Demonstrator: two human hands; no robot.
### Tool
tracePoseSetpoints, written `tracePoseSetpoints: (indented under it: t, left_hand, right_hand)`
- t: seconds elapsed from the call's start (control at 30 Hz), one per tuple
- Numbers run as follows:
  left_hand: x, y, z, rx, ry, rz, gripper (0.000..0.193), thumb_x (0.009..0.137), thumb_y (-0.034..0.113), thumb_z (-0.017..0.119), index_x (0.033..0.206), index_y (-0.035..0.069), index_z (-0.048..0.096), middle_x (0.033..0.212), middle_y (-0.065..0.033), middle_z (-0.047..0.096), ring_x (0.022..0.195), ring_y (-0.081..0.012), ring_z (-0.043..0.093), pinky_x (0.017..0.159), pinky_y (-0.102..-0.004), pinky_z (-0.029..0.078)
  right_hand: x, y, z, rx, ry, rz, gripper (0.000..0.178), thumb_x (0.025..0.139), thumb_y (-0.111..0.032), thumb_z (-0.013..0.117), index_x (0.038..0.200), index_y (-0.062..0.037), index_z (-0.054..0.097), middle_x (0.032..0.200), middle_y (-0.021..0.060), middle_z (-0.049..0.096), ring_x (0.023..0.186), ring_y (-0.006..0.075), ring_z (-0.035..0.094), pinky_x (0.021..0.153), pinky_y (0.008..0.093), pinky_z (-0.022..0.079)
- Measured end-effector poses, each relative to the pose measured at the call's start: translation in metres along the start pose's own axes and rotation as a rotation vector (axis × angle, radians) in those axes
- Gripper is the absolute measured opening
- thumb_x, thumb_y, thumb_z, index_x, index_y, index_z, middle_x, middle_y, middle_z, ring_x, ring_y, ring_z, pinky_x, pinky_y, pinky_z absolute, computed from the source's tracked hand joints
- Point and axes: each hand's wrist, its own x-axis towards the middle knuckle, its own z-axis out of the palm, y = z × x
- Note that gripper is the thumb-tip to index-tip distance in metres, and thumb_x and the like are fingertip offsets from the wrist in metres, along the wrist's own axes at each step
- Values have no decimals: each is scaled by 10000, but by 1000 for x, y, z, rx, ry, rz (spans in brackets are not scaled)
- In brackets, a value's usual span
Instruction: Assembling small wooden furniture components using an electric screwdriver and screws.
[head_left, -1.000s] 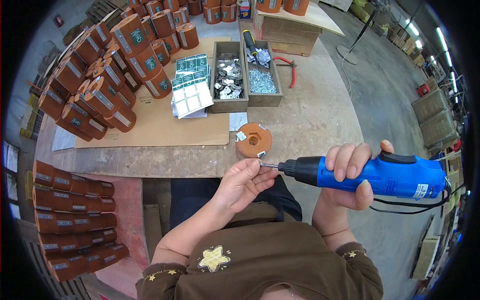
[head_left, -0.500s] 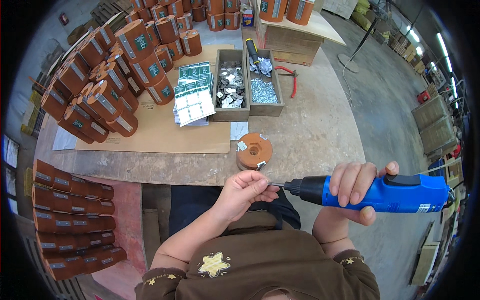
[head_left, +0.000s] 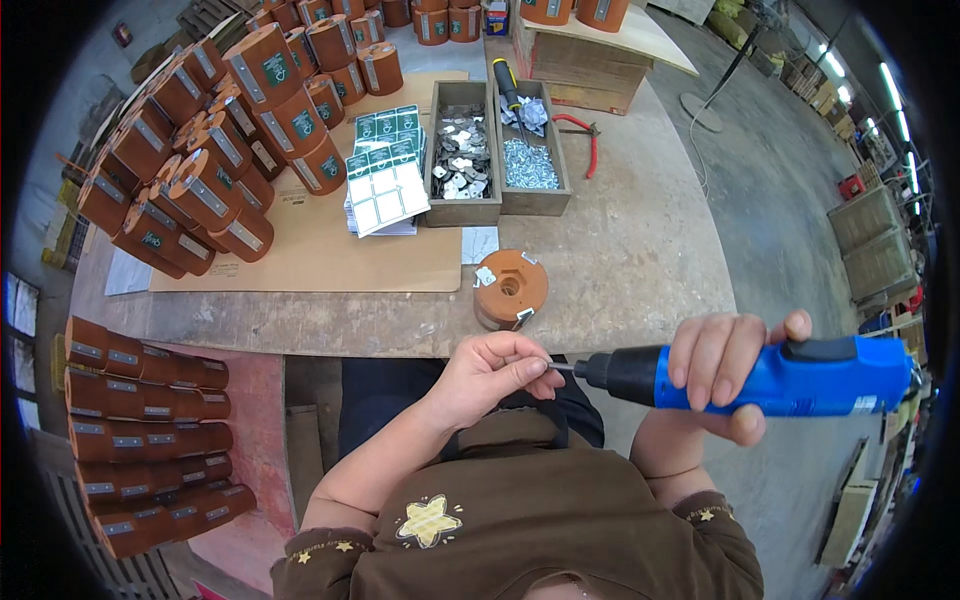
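At lower right of the frame, the right hand (head_left: 722, 368) grips the blue screwdriver (head_left: 770, 377) mid-body; it looks rigid and weighty. At centre, the left hand (head_left: 493, 372) pinches something tiny, probably a screw, at its tip.

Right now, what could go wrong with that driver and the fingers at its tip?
The left hand pinches something small right at the bit of the blue power screwdriver in the right hand: a trigger squeeze could nick the fingers. The piece could also drop, since both hands are off the table.
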Motion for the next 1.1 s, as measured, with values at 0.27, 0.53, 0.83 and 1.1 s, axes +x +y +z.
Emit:
tracePoseSetpoints:
  t: [0.27,0.53,0.83,1.1]
  left_hand:
    - [8,6,7,377,-11,241,181,829,151,528,916,-5,551,919,-154,571,879,-179,547,777,-304,440]
    - [16,-9,-21,1475,485,612,498,557,234,751,978,89,529,1189,-201,345,1059,-380,372,864,-412,345]
    - [37,-13,-53,1213,328,583,409,531,24,741,883,46,533,1200,-207,328,1099,-344,416,914,-413,373]
    - [35,12,-56,1207,194,499,357,571,31,716,879,51,537,1184,-170,367,1052,-307,454,826,-359,426]
  right_hand:
    - [-6,-1,-4,11,161,-24,641,713,-121,559,1264,-94,232,696,45,493,562,157,509,554,314,435]
    - [-7,-16,-24,-81,228,-125,581,745,-155,522,1254,-74,252,747,25,474,616,119,479,615,296,409]
    - [-8,-13,-23,-115,267,-120,590,729,-160,524,1248,-76,257,726,24,470,594,116,474,588,291,405]
    - [-9,-13,-27,-125,271,-123,596,725,-152,525,1248,-73,251,716,27,468,585,115,472,584,290,408]
